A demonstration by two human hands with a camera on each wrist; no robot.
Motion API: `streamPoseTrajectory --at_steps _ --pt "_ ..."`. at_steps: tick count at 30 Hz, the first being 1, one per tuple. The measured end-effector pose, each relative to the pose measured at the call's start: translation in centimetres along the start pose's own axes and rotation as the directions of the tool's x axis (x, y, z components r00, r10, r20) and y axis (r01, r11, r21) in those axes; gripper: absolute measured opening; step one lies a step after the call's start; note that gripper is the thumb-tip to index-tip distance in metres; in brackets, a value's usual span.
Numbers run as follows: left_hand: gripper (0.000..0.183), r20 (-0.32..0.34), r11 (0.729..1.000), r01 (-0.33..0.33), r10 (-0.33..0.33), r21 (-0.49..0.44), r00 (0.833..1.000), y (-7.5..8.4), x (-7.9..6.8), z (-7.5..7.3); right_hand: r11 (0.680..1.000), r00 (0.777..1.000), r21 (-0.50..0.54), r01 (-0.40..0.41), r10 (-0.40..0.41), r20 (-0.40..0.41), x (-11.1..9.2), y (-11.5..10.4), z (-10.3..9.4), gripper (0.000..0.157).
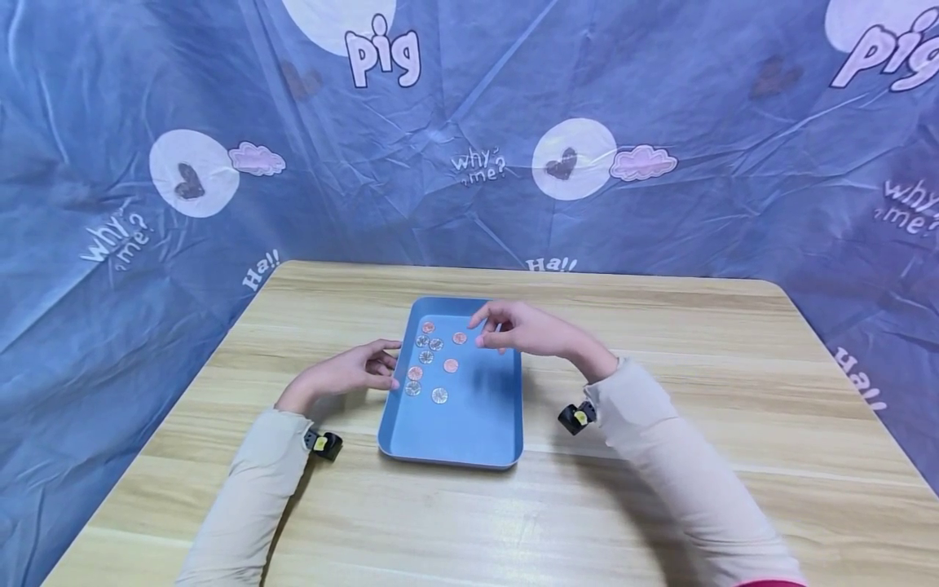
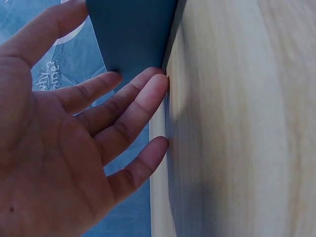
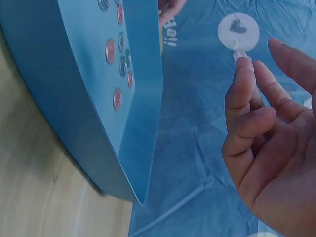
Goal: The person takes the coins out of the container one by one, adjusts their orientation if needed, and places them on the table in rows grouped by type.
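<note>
A blue rectangular tray (image 1: 469,444) lies on the table with several small round coins in it, some copper-coloured like the coin (image 1: 451,366), others silvery like the coin (image 1: 439,395). Most of them sit toward the tray's left side. My left hand (image 1: 355,368) is at the tray's left wall, its thumb and fingertips against the wall and rim; in the left wrist view its fingers (image 2: 133,111) are nearly straight. Over the tray's far right part hovers my right hand (image 1: 524,328), fingers loosely bent. The right wrist view shows nothing between its fingers (image 3: 244,98).
The wooden table (image 1: 660,342) extends around the tray on all sides. Behind it hangs a blue printed cloth (image 1: 440,204), which also covers both sides. Each sleeve cuff carries a small black camera, the left camera (image 1: 324,445) and the right camera (image 1: 577,417).
</note>
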State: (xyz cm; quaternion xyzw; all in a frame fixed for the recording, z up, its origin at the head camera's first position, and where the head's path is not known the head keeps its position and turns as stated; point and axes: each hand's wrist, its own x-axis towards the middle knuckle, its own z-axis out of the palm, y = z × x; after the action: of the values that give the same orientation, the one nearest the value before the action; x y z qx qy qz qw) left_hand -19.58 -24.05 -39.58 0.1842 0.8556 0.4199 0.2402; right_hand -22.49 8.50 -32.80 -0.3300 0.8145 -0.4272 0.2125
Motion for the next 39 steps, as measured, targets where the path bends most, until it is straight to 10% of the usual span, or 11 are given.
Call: streamPoseTrajectory --at_steps 39 --pt "0.078 0.005 1.0 0.009 -0.009 -0.019 1.0 0.2 0.0 -0.1 0.999 0.979 0.048 -0.026 0.015 0.203 3.4 1.8 8.1 0.028"
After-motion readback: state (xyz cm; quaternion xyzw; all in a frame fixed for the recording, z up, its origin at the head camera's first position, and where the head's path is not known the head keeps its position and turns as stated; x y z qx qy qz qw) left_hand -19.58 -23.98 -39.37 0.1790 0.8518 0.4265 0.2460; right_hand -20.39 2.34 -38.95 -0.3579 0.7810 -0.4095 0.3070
